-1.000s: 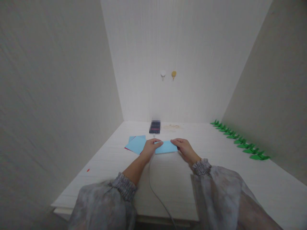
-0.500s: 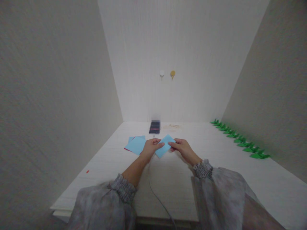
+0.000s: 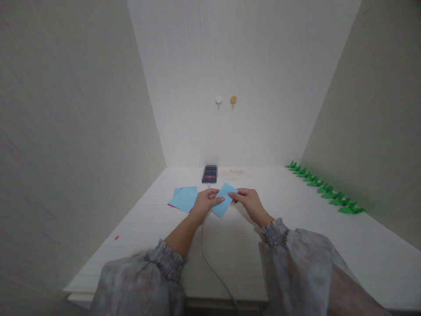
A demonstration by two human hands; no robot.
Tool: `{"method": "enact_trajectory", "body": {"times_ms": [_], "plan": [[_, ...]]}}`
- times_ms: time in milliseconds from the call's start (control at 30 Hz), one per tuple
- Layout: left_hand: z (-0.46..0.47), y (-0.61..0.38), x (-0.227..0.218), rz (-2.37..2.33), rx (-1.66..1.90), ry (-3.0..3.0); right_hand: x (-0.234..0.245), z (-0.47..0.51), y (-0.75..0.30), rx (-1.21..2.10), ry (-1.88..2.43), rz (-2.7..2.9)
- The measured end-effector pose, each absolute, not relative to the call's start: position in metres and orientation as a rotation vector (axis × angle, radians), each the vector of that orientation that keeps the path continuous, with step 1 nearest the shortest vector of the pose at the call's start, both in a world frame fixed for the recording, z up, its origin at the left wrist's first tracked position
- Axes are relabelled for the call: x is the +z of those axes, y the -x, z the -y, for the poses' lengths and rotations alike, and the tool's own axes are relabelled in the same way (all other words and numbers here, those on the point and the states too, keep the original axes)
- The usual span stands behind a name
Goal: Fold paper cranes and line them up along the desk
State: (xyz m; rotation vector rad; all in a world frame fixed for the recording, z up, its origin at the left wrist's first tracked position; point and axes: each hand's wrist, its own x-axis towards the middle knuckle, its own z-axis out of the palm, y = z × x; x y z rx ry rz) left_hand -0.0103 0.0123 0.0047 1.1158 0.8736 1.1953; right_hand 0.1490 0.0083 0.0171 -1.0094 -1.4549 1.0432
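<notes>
Leftmost, a small red scrap lies alone on the white tabletop. Next, a loose stack of light-blue paper sheets, with a red edge showing beneath, rests flat just beside the left hand. That hand is closed in a pinch, thumb over fingers, on the left side of a folded light-blue paper, which is held tilted just above the tabletop, between the two hands. The right hand pinches the paper's opposite, upper edge in the same way. Behind the hands stands a dark phone, and a grey cable runs from near it toward the near edge. On the back wall, two hooks, one white and one yellow, are mounted side by side. Farthest right, a row of green folded paper figures lines the wall. As a judgement: the blue piece appears folded once or more but bears no likeness yet to the green figures, so most folding seems left; several flat sheets are unused.
</notes>
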Motion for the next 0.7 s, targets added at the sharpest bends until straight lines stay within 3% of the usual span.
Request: {"method": "enact_trajectory", "body": {"times_ms": [700], "plan": [[-0.0126,0.0086,0.0063,-0.883,1.203,-1.087,0.0229,-0.0064,-0.1485,0.964,1.051,1.470]]}}
